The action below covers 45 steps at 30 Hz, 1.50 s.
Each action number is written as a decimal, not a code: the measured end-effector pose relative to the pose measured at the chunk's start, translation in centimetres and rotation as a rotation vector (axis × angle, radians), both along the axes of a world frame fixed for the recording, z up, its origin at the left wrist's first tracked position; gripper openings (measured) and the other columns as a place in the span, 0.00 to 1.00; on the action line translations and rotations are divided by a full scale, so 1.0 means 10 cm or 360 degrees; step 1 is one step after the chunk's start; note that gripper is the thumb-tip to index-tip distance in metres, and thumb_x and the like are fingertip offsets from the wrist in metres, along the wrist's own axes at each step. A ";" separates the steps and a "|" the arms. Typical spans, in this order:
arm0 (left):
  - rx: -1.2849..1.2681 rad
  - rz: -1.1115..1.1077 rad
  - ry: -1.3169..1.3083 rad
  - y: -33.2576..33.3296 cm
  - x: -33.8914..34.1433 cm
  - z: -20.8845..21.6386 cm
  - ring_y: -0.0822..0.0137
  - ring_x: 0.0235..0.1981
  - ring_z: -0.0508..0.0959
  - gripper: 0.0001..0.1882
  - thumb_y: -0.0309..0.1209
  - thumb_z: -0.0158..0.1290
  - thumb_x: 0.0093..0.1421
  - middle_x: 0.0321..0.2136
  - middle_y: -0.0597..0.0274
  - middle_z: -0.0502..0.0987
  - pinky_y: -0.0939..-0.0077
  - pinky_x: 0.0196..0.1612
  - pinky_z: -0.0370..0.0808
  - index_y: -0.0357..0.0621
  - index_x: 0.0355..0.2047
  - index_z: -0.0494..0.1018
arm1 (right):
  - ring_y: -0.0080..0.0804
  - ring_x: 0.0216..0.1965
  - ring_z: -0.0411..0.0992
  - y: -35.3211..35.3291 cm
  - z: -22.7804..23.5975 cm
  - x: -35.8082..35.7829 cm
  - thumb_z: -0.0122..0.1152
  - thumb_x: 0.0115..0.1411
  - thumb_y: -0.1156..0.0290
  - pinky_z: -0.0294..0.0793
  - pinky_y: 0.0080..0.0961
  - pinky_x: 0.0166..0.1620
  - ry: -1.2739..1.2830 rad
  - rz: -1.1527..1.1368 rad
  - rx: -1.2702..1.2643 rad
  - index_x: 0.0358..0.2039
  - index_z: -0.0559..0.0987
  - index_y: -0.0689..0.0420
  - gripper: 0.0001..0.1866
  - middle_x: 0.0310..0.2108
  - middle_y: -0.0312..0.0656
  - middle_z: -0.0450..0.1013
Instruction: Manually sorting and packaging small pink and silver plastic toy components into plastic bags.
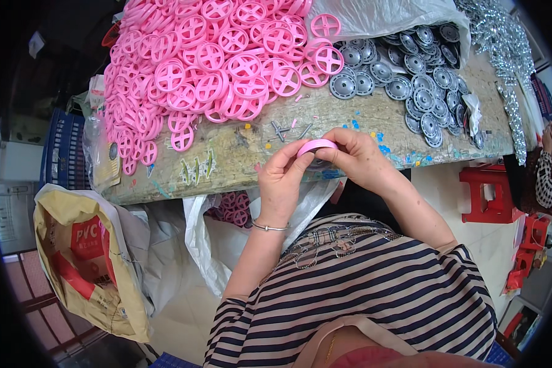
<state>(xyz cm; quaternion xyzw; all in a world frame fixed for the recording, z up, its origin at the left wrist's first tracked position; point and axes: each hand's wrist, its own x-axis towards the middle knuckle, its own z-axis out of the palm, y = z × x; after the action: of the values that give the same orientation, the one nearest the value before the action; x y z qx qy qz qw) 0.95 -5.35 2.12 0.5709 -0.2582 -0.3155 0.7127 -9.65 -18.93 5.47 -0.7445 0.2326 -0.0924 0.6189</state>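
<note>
A pink wheel (316, 146) is pinched edge-on between the fingers of the left hand (282, 181) and right hand (357, 156), both grips pressed onto its rim, just above the near edge of the worn table (349, 119). A large heap of pink wheels (208, 67) is piled on the table's left, and grey hubs (411, 73) are spread from a clear bag (386, 15) on its right, with silvery metal parts (503, 55) strung along the far right edge. Below the table, a yellow sack (89, 264) and a white bag (214, 245) holding more pink wheels are seen, with a red stool (487, 193) to the right.
</note>
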 end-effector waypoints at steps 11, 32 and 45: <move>0.0007 0.0087 0.0041 0.02 -0.05 -0.03 0.78 0.40 0.75 0.15 0.24 0.54 0.61 0.40 0.65 0.77 0.84 0.44 0.72 0.36 0.48 0.73 | 0.19 0.31 0.69 0.06 -0.23 0.07 0.54 0.64 0.63 0.71 0.20 0.32 -0.0003 -0.0158 0.0334 0.41 0.75 0.59 0.12 0.30 0.34 0.72; -0.0008 0.0179 0.0468 -0.04 -0.07 -0.05 0.74 0.37 0.77 0.14 0.30 0.46 0.66 0.39 0.62 0.76 0.79 0.40 0.78 0.35 0.48 0.70 | 0.20 0.37 0.72 0.14 -0.28 0.14 0.56 0.61 0.73 0.75 0.20 0.41 -0.0262 -0.0073 0.0308 0.51 0.70 0.59 0.17 0.39 0.37 0.73; 0.1284 0.0285 -0.0409 1.47 0.62 -0.24 0.70 0.31 0.78 0.18 0.37 0.42 0.68 0.33 0.57 0.78 0.78 0.33 0.75 0.35 0.46 0.72 | 0.40 0.44 0.69 -0.85 -0.59 0.46 0.59 0.58 0.64 0.69 0.31 0.47 -0.0285 -0.0319 -0.1076 0.52 0.70 0.60 0.23 0.45 0.49 0.69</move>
<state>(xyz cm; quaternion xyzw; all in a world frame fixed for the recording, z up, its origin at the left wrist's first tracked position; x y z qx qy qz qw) 7.16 9.32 -0.24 0.8585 -0.1503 -0.2544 0.4191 -5.06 -27.43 -0.41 -0.8695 0.2058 -0.2891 0.3436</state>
